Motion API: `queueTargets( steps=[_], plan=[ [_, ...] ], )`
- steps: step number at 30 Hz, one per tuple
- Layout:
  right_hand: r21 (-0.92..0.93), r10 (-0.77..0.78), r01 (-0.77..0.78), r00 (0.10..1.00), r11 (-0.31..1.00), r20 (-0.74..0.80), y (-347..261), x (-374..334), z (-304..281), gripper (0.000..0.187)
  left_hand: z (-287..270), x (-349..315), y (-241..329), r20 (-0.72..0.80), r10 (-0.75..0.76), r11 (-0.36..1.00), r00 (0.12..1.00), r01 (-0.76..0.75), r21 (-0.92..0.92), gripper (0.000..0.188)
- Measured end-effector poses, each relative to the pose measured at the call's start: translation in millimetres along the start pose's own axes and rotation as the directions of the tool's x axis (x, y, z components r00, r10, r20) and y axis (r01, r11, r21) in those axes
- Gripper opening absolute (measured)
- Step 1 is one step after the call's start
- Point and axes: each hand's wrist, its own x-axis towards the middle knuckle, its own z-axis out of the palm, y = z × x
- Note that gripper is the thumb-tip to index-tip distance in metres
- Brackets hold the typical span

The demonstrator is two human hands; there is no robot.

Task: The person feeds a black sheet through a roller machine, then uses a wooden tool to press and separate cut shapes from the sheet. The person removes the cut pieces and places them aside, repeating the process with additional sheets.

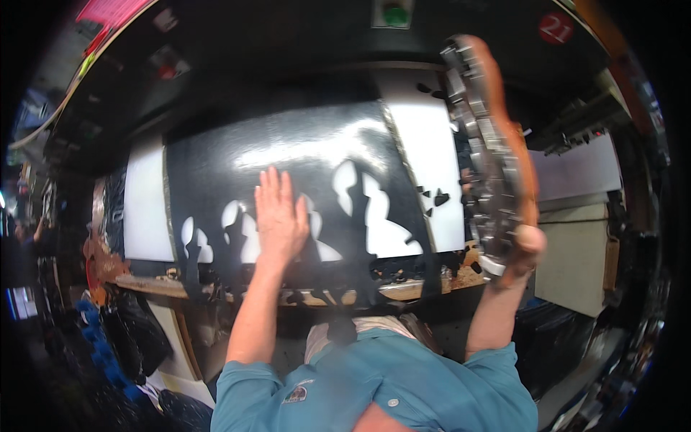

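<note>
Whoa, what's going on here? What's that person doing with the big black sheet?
A person in a teal shirt has their left hand spread flat over the shiny black sheet. Their right hand holds up a long, orange-backed tool, with dark, metal-looking parts along its left side; it is blurry. The sheet lies over a white board and has curvy gaps near the person. Small black scraps lie on the board.

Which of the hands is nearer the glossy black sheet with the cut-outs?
Left. The left hand is spread palm-down over the black sheet; the right hand is off to its right, gripping a long orange-edged tool.
</note>
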Motion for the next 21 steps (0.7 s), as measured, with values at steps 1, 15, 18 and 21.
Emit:
queueTargets(
  steps=[1, 15, 18, 21],
  plan=[
    [0.122, -0.001, -0.002, 1.0, 0.993, 0.019, -7.9, -1.9, 2.7, 0.132, -4.2, -8.0, 6.3, -0.002, 0.016, 1.0, 1.0, -0.016, -0.025, 0.065],
    [0.756, 0.334, -0.349, 0.925, 0.554, 0.181, 93.7, 0.9, -37.6, 0.11, -30.5, -38.1, 18.8, 0.137, -0.022, 0.944, 0.99, 0.066, -0.324, 0.059],
    [0.355, 0.276, -0.319, 0.947, 0.879, 0.167, 79.9, 12.7, -39.2, 0.08, -52.9, -25.8, -16.1, 0.32, 0.087, 0.894, 0.943, 0.067, -0.442, 0.049],
    [0.249, 0.291, -0.341, 0.932, 0.906, 0.217, 81.6, 8.8, -26.7, 0.058, -84.0, -17.3, -103.4, 0.243, 0.08, 0.928, 0.967, 0.016, -0.371, 0.045]
  ],
)
